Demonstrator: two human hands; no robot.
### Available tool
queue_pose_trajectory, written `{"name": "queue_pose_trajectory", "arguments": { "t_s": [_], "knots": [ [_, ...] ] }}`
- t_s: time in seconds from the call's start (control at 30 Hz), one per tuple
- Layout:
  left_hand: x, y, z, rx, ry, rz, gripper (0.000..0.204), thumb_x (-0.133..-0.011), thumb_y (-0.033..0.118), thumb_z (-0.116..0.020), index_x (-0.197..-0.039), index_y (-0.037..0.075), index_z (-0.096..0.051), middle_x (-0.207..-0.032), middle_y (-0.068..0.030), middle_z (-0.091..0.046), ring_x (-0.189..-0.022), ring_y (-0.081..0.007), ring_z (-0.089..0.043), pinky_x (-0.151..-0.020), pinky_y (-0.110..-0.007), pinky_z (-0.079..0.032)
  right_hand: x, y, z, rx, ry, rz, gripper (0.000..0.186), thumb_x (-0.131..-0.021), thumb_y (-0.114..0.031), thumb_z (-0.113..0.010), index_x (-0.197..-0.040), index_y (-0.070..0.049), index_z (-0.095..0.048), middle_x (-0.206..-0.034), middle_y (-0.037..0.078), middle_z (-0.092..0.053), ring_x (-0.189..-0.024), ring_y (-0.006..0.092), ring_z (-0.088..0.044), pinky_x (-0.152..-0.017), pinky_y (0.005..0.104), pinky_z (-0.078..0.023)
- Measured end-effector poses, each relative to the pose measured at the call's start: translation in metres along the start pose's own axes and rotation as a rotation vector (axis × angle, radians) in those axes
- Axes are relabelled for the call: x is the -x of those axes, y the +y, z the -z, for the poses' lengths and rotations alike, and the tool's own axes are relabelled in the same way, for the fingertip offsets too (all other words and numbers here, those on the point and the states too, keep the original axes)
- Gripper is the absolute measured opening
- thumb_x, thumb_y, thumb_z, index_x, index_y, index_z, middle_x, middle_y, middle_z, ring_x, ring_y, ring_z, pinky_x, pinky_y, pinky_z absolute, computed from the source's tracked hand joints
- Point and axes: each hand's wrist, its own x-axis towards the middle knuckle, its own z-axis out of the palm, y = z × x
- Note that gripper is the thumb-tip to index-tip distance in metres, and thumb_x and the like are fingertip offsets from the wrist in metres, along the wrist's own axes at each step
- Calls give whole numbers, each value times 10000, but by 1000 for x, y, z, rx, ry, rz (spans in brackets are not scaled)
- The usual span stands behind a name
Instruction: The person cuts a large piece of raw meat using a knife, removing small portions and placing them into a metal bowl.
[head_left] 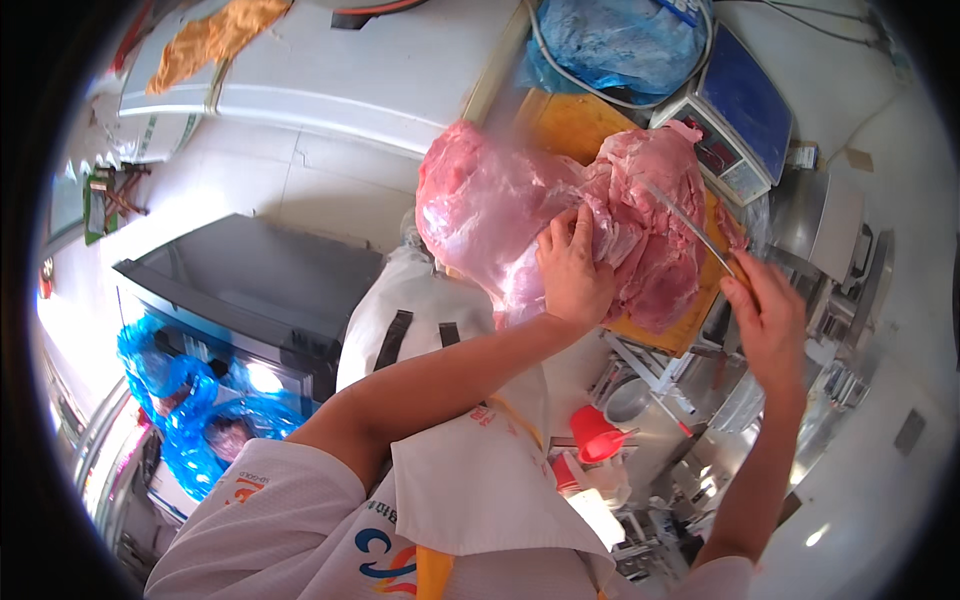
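A large cut of raw pink meat (520,190) lies across a yellow cutting board (665,335), its left part reaching past the board. My left hand (575,270) bears down on the middle of the meat, fingers bent and gripping its surface. In my right hand (772,318), at the board's right edge, is a knife (690,217) held by its yellowish handle. The thin blade points up and left, over the opened right part of the meat, with its tip against or just above the flesh. Some fingertips of both hands are hidden.
A blue-topped scale (745,100) stands behind the board, beside a blue plastic bag (620,45). Metal shelving with a red scoop (595,435) is at the lower right. To the left are a dark-topped cabinet (250,290), blue bags (190,420) and a white freezer lid (340,70).
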Motion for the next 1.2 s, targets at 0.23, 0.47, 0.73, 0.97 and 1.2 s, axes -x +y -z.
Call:
{"name": "queue_pose_trajectory", "arguments": {
  "t_s": [0.23,0.47,0.73,0.97,1.2],
  "knots": [
    [2,9,-14,-33,113,48,746,-741,36,-632,-1478,-17,-531,-1396,-182,-546,-1297,-397,-496,-1118,-508,-392,-145,-49,41,484,-416,485,267,-935,-253,-741,-1161,-111,-757,-926,125,-699,-882,359,-694,-746,471,-546],
    [8,14,-24,-40,282,36,729,-729,52,-650,-1446,-28,-548,-1387,-160,-544,-1299,-365,-503,-1126,-487,-388,-211,-97,-1,748,-573,880,210,-878,-251,-755,-976,-70,-794,-830,143,-701,-834,351,-677,-725,465,-520],
    [7,16,-36,-65,353,56,719,-719,64,-670,-1423,-27,-563,-1368,-141,-550,-1277,-355,-513,-1122,-478,-385,-232,-138,-41,907,-639,980,135,-787,-185,-792,-776,-50,-789,-682,199,-669,-713,402,-669,-670,484,-532],
    [4,14,-38,-65,365,35,711,-715,80,-676,-1413,-13,-577,-1351,-115,-553,-1262,-335,-516,-1111,-467,-387,-248,-134,-38,884,-705,825,148,-817,-191,-815,-863,-50,-820,-748,197,-713,-733,395,-691,-695,462,-552],
    [8,10,-41,-145,361,25,695,-737,117,-679,-1414,7,-562,-1359,-95,-539,-1241,-314,-508,-1110,-457,-385,-228,-133,-16,847,-673,855,165,-824,-201,-803,-879,-46,-819,-732,188,-706,-714,385,-686,-680,457,-541]
  ]
}}
